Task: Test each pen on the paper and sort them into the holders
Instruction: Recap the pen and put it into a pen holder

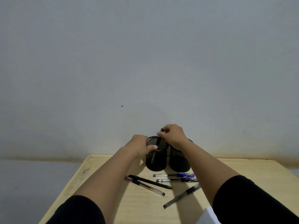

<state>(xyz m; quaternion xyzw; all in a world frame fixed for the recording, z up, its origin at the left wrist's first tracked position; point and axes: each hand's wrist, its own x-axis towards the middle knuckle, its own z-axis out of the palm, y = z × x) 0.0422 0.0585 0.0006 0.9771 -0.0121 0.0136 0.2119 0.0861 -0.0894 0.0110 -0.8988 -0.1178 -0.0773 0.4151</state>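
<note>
Two black mesh holders stand side by side at the table's far edge. My left hand (140, 145) grips the rim of the left holder (156, 160). My right hand (173, 136) pinches the top of a dark pen (159, 139) whose lower end is inside that left holder. The right holder (178, 162) is partly hidden behind my right forearm. Several pens lie loose in front of the holders: a black pen (150, 181), a clear pen (145, 186), a blue pen (174, 175), another clear pen (176, 180) and a grey pen (181, 196). A corner of white paper (208, 215) shows at the bottom right.
The pale wooden table (97, 172) ends at a grey wall just behind the holders. Its left edge runs diagonally toward the bottom left. My black sleeves fill the lower corners.
</note>
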